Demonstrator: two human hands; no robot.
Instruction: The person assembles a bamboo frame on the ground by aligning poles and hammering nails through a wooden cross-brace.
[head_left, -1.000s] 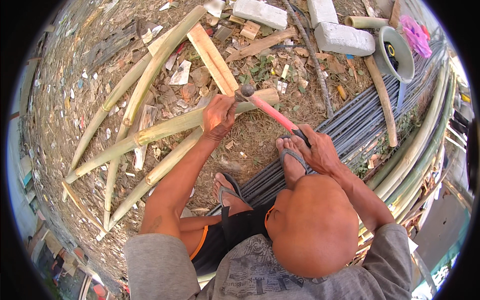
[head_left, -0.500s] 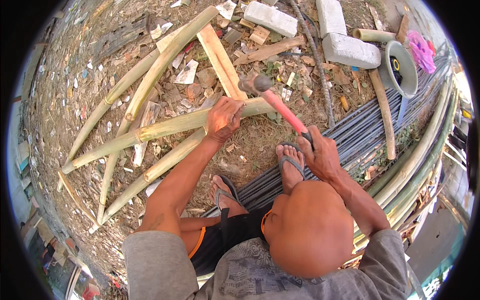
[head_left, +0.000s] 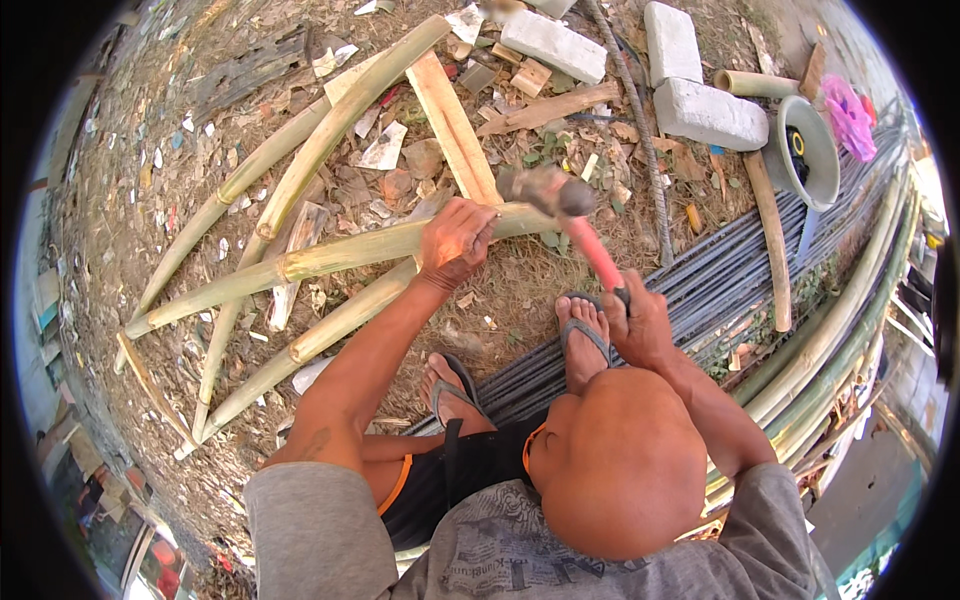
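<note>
My left hand rests on a long bamboo pole near its right end, where a wooden plank meets it. Its fingers are curled and pinched together; a tiny tip shows at the fingertips, too small to name. My right hand is closed round the black grip of a hammer with a red handle. The hammer's head, smeared by motion, hangs above the pole's right end, just right of my left hand. Another bamboo pole slants below the first, and further bamboo lengths cross at the left.
Steel bars run beside my feet, with bamboo stalks at the right. Pale concrete blocks lie at the back. A grey bucket holding tools stands by a pink plastic bag. Scraps and leaves litter the ground.
The hammer has swung to the right and slightly nearer, its head moving away from my left hand. My right hand has come a little nearer; my left hand keeps its place on the pole.
</note>
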